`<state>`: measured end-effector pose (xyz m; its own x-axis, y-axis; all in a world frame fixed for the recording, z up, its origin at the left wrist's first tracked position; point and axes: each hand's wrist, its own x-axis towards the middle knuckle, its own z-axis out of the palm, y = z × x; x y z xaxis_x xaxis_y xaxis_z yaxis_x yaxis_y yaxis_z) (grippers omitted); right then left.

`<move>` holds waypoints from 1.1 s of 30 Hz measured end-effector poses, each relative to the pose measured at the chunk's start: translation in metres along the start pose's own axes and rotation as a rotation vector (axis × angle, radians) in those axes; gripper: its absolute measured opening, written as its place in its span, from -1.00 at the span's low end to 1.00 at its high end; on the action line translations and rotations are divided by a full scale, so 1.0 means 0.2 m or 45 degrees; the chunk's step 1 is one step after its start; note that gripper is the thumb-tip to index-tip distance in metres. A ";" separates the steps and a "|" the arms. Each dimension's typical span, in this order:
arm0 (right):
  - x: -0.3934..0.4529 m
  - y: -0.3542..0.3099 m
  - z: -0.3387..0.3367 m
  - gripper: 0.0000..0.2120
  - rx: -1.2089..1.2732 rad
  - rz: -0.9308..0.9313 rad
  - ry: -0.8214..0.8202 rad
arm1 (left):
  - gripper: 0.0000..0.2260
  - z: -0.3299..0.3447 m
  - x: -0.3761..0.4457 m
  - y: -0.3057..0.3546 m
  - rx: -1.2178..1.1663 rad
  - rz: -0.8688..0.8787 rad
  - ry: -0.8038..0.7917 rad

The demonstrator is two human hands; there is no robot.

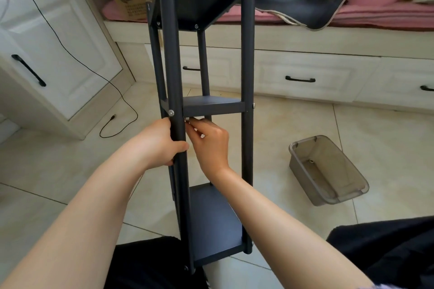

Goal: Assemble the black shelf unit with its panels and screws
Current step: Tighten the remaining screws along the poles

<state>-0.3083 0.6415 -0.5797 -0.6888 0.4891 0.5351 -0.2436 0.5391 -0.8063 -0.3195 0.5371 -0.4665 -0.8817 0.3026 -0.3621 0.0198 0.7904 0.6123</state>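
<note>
Centrally, black shelf unit (212, 105) between 2 hands, left hand (162, 143) gripping post (178, 138), right hand (211, 145) pinching beside it

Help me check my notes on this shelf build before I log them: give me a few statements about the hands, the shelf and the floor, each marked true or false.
1. The left hand grips a front post of the black metal shelf unit just below the middle panel. True.
2. The right hand rests flat on the floor. False: its fingers are curled at the post, just under the middle panel; whether they pinch a screw cannot be told.
3. A clear grey plastic bin sits on the tiled floor to the right of the shelf. True.
4. The bin is piled full of screws. False: only one small item shows inside.
5. A black cable lies on the floor at left. True.
</note>
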 end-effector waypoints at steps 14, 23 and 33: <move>0.03 0.02 0.04 -0.90 0.181 0.058 0.035 | -0.70 -0.02 0.01 0.01 -0.015 -0.018 0.002; -0.01 -0.01 -0.31 -0.83 -0.129 0.012 -0.286 | -0.64 0.01 -0.03 0.05 0.068 -0.029 0.010; 0.34 -0.18 -0.82 -0.75 -0.501 0.427 -0.713 | -0.67 0.02 -0.10 0.07 0.058 -0.041 -0.020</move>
<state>-0.2345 0.7687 -0.4723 -0.9521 0.3053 -0.0150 0.2287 0.6788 -0.6978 -0.2998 0.5450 -0.4539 -0.8747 0.2843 -0.3926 0.0131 0.8235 0.5672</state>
